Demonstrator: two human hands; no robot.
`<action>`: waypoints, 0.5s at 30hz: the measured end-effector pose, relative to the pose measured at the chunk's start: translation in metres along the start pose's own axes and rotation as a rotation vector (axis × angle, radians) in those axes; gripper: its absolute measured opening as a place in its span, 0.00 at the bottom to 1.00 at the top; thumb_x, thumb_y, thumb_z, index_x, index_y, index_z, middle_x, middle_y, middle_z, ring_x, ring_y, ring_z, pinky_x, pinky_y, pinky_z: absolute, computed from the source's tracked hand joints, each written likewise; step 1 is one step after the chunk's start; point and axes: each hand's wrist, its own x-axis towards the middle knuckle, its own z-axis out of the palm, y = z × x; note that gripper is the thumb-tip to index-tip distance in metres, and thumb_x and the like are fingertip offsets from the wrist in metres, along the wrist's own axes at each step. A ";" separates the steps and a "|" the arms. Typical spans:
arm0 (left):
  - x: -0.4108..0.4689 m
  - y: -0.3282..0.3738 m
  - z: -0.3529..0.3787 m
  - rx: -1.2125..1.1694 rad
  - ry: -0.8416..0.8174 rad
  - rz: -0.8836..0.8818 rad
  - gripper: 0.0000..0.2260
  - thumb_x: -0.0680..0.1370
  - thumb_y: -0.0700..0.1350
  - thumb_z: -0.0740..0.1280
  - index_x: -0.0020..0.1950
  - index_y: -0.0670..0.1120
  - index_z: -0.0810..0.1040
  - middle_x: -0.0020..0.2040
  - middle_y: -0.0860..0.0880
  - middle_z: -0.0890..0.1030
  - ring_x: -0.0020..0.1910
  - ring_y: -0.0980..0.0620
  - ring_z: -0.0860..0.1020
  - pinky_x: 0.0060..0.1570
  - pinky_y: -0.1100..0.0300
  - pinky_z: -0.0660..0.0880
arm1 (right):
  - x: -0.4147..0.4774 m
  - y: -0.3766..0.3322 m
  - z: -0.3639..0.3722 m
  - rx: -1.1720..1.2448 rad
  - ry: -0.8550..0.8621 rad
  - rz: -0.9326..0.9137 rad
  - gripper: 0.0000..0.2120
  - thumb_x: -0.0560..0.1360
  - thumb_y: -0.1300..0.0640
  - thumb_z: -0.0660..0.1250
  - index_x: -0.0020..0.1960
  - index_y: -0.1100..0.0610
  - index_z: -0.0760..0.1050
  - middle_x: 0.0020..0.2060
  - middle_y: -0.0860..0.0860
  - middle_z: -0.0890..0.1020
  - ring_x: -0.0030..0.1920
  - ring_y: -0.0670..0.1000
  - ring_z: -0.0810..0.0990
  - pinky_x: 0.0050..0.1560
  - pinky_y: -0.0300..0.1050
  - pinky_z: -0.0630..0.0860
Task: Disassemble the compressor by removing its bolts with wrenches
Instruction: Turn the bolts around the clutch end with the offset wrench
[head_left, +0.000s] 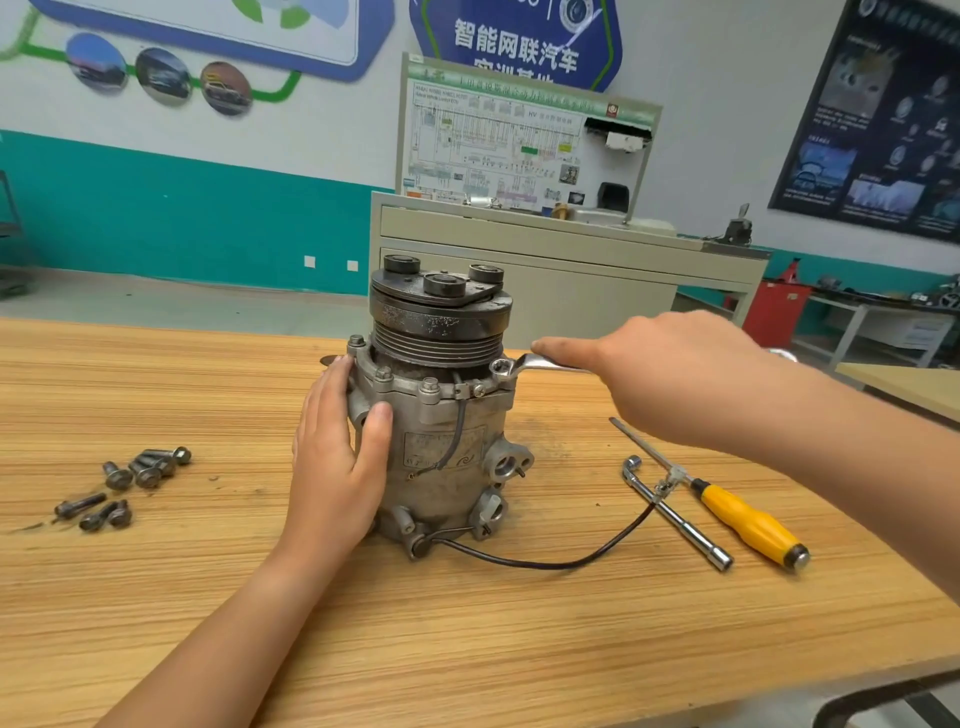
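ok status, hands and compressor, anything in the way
Left hand braces compressor side. Right hand grips wrench, ring end at flange rim, seating unclear. Three flange bolts in place. Nothing blocking; loose bolts left, screwdriver, socket wrench right.

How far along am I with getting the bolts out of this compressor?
Done: several loose bolts lie on the table, left. In hand: the left hand steadies the compressor; the right hand holds a wrench at its right side. Left: at least three seated bolts near the top.

Loose bolts (148, 473) left, screwdriver (748, 522) right.
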 end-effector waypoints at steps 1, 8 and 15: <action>0.000 0.000 0.000 -0.004 0.002 0.002 0.28 0.75 0.55 0.53 0.75 0.47 0.59 0.73 0.51 0.63 0.72 0.56 0.59 0.72 0.55 0.56 | 0.001 -0.001 0.002 0.040 -0.003 0.017 0.37 0.73 0.69 0.52 0.71 0.36 0.49 0.28 0.48 0.68 0.25 0.47 0.67 0.20 0.40 0.59; 0.002 -0.002 -0.001 -0.017 -0.001 0.005 0.28 0.75 0.55 0.54 0.74 0.47 0.60 0.72 0.52 0.64 0.70 0.59 0.60 0.70 0.60 0.56 | -0.003 -0.008 0.017 0.257 -0.001 -0.001 0.19 0.80 0.45 0.45 0.71 0.39 0.52 0.39 0.48 0.78 0.40 0.54 0.76 0.31 0.43 0.67; 0.004 -0.005 -0.004 0.052 -0.019 0.082 0.32 0.72 0.61 0.52 0.73 0.47 0.62 0.70 0.52 0.66 0.69 0.56 0.62 0.70 0.54 0.59 | -0.008 -0.003 0.022 0.355 0.065 0.049 0.19 0.79 0.42 0.45 0.68 0.41 0.59 0.40 0.48 0.79 0.43 0.53 0.78 0.39 0.46 0.75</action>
